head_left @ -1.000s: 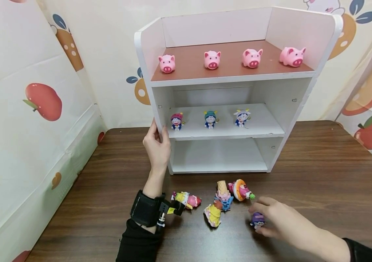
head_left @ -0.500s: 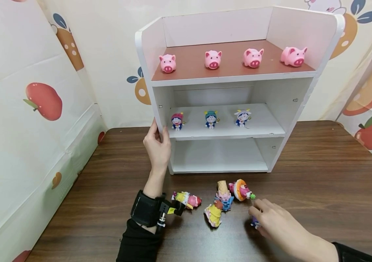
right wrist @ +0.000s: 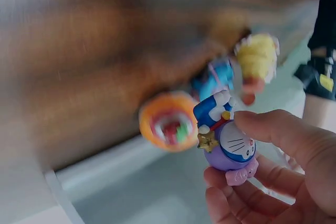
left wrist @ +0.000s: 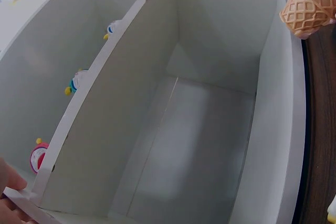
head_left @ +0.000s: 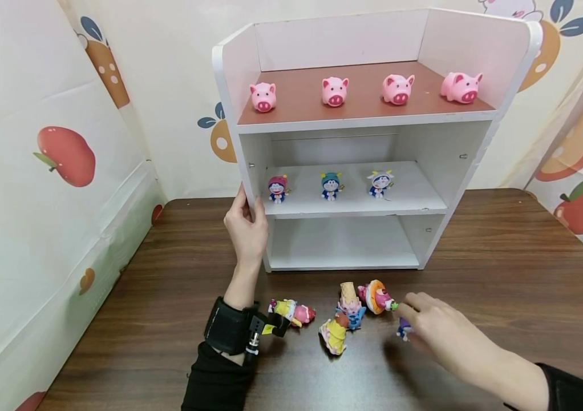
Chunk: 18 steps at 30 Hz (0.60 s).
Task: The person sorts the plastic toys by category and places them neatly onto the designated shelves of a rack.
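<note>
My left hand (head_left: 248,228) grips the left side panel of a white shelf unit (head_left: 345,268), thumb at the front edge. In my right hand (head_left: 448,337) a small cat figurine (right wrist: 231,142) with a purple hood and a gold star is pinched between thumb and fingers. It hangs just above the table, mostly covered by the hand in the head view. To its left lie an orange-ringed pink figurine (head_left: 375,297), an ice-cream-cone figurine (head_left: 349,299), a yellow-dressed figurine (head_left: 333,335) and another yellow and pink figurine (head_left: 291,311).
Pink pigs (head_left: 334,92) stand in a row on the brown top shelf (head_left: 296,111). Three hooded cat figurines (head_left: 330,186) stand on the white middle shelf (head_left: 415,194). Below is the bottom shelf (head_left: 343,245). The dark wooden table (head_left: 168,319) meets papered walls.
My right hand has closed its fingers on the purple-hooded cat figurine and lifted it slightly off the table. My left hand keeps its place on the side panel.
</note>
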### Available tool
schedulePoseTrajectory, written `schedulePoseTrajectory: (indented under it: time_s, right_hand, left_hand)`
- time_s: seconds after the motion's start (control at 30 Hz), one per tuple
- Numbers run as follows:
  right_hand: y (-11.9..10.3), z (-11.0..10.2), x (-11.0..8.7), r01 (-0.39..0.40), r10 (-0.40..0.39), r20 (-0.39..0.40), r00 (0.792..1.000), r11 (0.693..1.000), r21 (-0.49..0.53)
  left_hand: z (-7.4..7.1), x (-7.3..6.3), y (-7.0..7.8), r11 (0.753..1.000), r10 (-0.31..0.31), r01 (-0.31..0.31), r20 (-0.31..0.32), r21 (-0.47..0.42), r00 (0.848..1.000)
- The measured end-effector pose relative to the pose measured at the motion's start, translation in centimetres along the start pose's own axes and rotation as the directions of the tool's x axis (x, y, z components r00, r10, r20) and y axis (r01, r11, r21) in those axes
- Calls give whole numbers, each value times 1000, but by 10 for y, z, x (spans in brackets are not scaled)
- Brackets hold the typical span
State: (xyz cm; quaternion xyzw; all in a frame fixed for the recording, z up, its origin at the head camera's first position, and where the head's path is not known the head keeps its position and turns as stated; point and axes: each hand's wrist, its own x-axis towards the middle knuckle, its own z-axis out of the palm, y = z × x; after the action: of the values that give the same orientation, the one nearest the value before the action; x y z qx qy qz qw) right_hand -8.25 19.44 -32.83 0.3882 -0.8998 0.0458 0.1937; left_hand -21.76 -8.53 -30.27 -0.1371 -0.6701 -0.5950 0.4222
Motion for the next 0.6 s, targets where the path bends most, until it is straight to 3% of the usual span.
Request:
schedulePoseTrajectory:
  time_s: [0.27,0.6]
  right_hand:
    - [19,-32,18,-22,22,-72,997,1000,3]
    - [51,-65,46,-50,46,-90,995,998,-43]
  left_hand:
    - [0,1,4,1000,-8,8,-4,-1,1000]
    - [0,0,0,1000,-3,3,1,-7,1000]
